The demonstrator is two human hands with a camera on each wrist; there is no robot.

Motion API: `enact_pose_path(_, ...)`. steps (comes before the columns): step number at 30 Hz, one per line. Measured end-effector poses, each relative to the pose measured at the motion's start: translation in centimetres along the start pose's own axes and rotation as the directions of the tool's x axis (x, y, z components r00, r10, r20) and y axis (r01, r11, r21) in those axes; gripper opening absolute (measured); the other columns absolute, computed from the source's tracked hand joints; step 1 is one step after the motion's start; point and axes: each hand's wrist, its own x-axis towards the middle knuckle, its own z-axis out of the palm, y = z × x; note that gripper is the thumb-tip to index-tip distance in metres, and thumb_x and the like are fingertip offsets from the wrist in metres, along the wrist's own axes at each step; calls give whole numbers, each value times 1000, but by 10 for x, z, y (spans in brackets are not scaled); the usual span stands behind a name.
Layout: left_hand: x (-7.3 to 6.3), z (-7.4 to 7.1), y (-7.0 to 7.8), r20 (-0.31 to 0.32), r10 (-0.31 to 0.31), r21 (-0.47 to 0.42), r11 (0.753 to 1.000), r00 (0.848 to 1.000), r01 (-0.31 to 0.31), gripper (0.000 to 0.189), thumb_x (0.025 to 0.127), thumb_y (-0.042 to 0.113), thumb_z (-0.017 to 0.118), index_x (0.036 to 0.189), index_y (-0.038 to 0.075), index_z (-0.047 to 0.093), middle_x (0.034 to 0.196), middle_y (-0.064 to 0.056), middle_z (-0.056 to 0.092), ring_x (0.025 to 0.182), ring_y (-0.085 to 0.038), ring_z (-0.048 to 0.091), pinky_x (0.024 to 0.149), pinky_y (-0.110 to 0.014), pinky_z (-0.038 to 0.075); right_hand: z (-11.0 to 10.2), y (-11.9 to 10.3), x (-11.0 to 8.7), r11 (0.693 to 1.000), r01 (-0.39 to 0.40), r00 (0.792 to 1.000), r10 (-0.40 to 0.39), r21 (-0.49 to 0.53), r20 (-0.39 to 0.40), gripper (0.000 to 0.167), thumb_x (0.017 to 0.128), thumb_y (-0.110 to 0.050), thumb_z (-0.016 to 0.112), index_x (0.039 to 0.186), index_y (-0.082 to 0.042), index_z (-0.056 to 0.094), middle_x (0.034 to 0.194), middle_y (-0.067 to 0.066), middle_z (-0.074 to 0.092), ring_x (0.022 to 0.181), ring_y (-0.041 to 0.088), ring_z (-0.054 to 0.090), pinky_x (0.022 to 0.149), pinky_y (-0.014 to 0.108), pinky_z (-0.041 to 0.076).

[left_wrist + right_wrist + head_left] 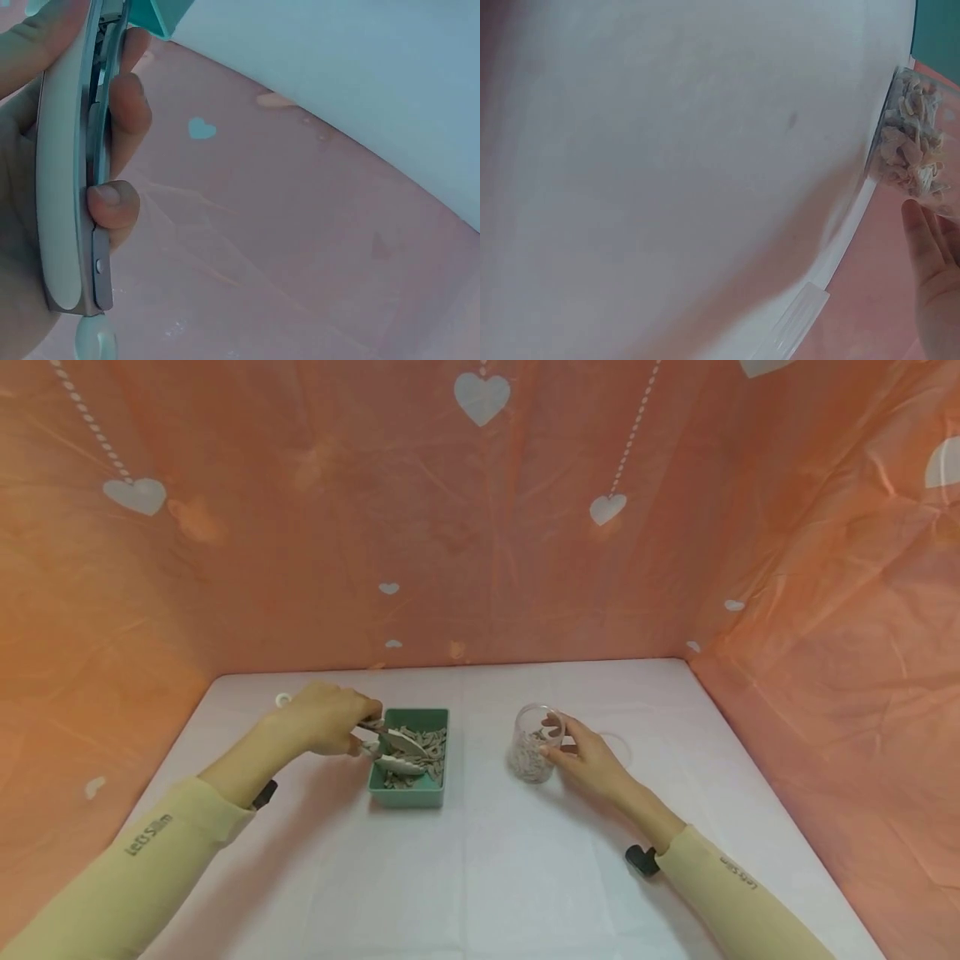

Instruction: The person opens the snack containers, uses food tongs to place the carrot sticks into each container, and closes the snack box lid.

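Observation:
In the head view my left hand (322,718) grips a pair of tongs (399,766), its scalloped tips spread apart inside a green rectangular box (408,798). Grey-brown dried pieces (431,745) lie in the box around the tips. The left wrist view shows the fingers wrapped about the tongs' pale handle (60,172), with a ring (96,339) at its end. My right hand (592,766) holds a clear jar (531,766) from its right side, thumb in front. Similar pieces (911,142) partly fill the uncapped jar, which stands on the table.
A clear round lid (795,322) lies on the white-covered table (480,877), behind and right of the right hand. Orange sheeting (480,568) with white hearts rises at the back and on both sides.

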Motion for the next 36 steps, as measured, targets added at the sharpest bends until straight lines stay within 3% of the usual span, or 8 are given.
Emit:
enact_pose_path(16, -9, 3, -1, -47, 23, 11, 1000, 999, -23, 27, 80, 22, 89, 100, 19, 70, 91, 8, 72, 71, -12, 60, 65, -39, 49, 1, -1, 1, 1000, -15, 1000, 15, 4, 7, 61, 101, -14, 68, 151, 8, 42, 141, 26, 57, 128, 42, 60, 101, 45, 54)
enact_pose_path(27, -18, 4, -6, -50, -24, -72, 997, 998, 20, 29, 82, 19, 87, 106, 22, 72, 93, 13, 71, 75, -11, 60, 67, -41, 50, 1, -2, 0, 1000, -10, 1000, 10, -10, 3, 61, 101, -14, 68, 152, 7, 41, 141, 25, 58, 131, 42, 57, 101, 45, 53)
enact_pose_path(36, -25, -2, -12, -129, -38, -111, 994, 991, 23, 31, 79, 22, 87, 106, 23, 72, 95, 14, 71, 77, -12, 61, 74, -47, 51, 1, -1, 0, 1000, -20, 1000, 20, 9, 5, 61, 101, -15, 69, 152, 6, 42, 141, 25, 58, 132, 42, 57, 102, 45, 53)
